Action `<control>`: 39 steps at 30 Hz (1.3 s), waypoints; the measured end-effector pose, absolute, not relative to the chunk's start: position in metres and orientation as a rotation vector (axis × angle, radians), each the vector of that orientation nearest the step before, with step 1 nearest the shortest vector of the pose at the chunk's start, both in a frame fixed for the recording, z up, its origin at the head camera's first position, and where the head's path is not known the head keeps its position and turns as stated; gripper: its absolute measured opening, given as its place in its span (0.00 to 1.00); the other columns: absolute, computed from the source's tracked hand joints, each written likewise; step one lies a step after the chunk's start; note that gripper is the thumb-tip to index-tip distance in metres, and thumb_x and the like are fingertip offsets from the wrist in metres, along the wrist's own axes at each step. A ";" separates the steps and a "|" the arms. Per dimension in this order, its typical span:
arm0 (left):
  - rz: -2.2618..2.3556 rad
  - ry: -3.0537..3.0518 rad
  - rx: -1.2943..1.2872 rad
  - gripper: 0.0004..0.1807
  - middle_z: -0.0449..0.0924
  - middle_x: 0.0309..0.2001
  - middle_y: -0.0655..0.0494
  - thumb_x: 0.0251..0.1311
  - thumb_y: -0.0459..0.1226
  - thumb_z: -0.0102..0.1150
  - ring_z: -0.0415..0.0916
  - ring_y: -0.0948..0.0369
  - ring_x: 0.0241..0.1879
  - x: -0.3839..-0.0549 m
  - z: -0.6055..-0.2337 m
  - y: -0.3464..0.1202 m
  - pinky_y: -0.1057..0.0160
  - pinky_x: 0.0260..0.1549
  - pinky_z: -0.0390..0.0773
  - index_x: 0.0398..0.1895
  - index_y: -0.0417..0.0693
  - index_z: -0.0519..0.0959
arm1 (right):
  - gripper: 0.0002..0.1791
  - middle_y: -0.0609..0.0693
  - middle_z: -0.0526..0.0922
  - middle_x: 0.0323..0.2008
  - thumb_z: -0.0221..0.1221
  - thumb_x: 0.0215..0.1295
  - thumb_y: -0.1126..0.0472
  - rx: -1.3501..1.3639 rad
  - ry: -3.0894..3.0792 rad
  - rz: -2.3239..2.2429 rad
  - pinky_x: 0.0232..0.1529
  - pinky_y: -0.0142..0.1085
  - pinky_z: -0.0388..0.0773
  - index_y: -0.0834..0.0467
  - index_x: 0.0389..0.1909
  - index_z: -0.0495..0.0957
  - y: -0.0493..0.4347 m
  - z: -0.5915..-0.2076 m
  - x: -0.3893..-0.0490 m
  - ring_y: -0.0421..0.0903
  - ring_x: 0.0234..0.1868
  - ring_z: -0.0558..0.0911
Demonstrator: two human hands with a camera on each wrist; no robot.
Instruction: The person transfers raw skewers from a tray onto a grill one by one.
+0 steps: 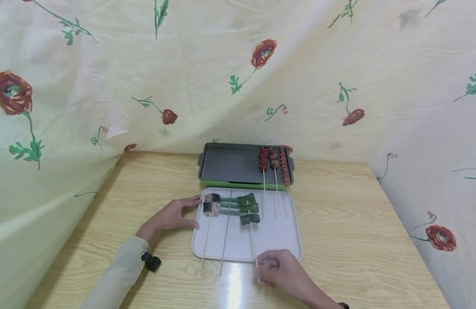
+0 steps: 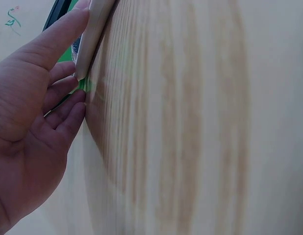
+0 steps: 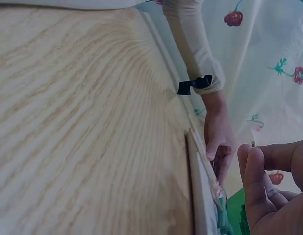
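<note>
My right hand (image 1: pixel 279 272) pinches the lower end of a wooden skewer (image 1: pixel 253 244) bearing several dark green, pepper-like pieces (image 1: pixel 249 219). That skewer lies over the white tray (image 1: pixel 276 240), its handle end past the front rim. In the right wrist view the stick's tip (image 3: pixel 253 144) pokes out between thumb and fingertips. My left hand (image 1: pixel 180 214) touches the tray's left edge, thumb and fingers spread along the rim; in the left wrist view the thumb lies against it. On the tray are a skewer of black-skinned, pinkish rolls (image 1: pixel 211 209) and one of long green stalks (image 1: pixel 230 205).
Behind the tray stands a green grill with a dark plate (image 1: pixel 230 163). Three skewers lie at its right: dark red chunks (image 1: pixel 263 161), brown meat pieces (image 1: pixel 274 159) and small red pieces (image 1: pixel 283 165). A flowered cloth (image 1: pixel 207 77) hangs round the wooden table (image 1: pixel 338 223).
</note>
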State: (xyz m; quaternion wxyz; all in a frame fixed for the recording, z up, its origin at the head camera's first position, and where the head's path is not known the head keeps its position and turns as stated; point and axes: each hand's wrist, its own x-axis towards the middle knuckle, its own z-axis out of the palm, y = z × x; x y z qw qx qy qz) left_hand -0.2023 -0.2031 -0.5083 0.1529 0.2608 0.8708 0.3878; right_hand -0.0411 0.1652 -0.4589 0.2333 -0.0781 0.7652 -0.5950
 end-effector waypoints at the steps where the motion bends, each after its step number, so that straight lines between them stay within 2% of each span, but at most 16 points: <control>1: 1.112 2.498 0.749 0.49 0.60 0.78 0.54 0.51 0.54 0.77 0.52 0.48 0.78 -0.202 -0.509 -0.203 0.46 0.76 0.56 0.75 0.48 0.68 | 0.17 0.54 0.86 0.28 0.65 0.65 0.65 -0.213 2.098 -1.633 0.25 0.36 0.84 0.73 0.50 0.79 0.165 -0.458 -0.041 0.48 0.27 0.85; 9: 1.103 2.510 0.743 0.50 0.59 0.78 0.57 0.51 0.56 0.76 0.52 0.50 0.79 -0.203 -0.514 -0.203 0.47 0.76 0.56 0.76 0.51 0.67 | 0.18 0.56 0.86 0.29 0.66 0.66 0.64 -0.270 2.111 -1.624 0.27 0.43 0.87 0.73 0.50 0.79 0.167 -0.443 -0.038 0.51 0.27 0.86; 14: 1.111 2.504 0.747 0.50 0.59 0.78 0.56 0.51 0.56 0.76 0.52 0.50 0.79 -0.204 -0.514 -0.203 0.46 0.76 0.56 0.76 0.50 0.67 | 0.15 0.57 0.87 0.27 0.66 0.65 0.66 -0.328 2.178 -1.585 0.24 0.43 0.85 0.72 0.48 0.80 0.169 -0.430 -0.042 0.49 0.24 0.85; 18: 1.119 2.504 0.751 0.50 0.59 0.78 0.57 0.51 0.55 0.77 0.52 0.50 0.79 -0.203 -0.513 -0.204 0.46 0.76 0.57 0.76 0.49 0.67 | 0.17 0.58 0.87 0.27 0.65 0.66 0.64 -0.355 2.227 -1.556 0.24 0.43 0.85 0.72 0.50 0.80 0.170 -0.421 -0.051 0.49 0.23 0.84; 26: 1.096 2.517 0.759 0.50 0.60 0.78 0.56 0.51 0.56 0.76 0.53 0.50 0.78 -0.205 -0.515 -0.204 0.47 0.75 0.58 0.76 0.49 0.68 | 0.18 0.53 0.87 0.26 0.66 0.67 0.61 -0.357 2.295 -1.538 0.27 0.40 0.87 0.70 0.51 0.80 0.169 -0.402 -0.074 0.52 0.27 0.86; 30: 1.086 2.524 0.737 0.50 0.60 0.78 0.58 0.51 0.56 0.76 0.53 0.52 0.78 -0.206 -0.517 -0.204 0.48 0.75 0.58 0.75 0.50 0.68 | 0.18 0.55 0.87 0.28 0.66 0.68 0.62 -0.353 2.302 -1.550 0.29 0.41 0.88 0.70 0.51 0.80 0.171 -0.396 -0.092 0.55 0.31 0.87; 39: 1.091 2.514 0.734 0.50 0.60 0.78 0.59 0.50 0.56 0.77 0.53 0.53 0.78 -0.207 -0.517 -0.204 0.49 0.75 0.59 0.76 0.51 0.67 | 0.18 0.61 0.88 0.31 0.64 0.69 0.65 -0.314 2.374 -1.564 0.31 0.39 0.88 0.73 0.53 0.79 0.172 -0.398 -0.135 0.51 0.32 0.87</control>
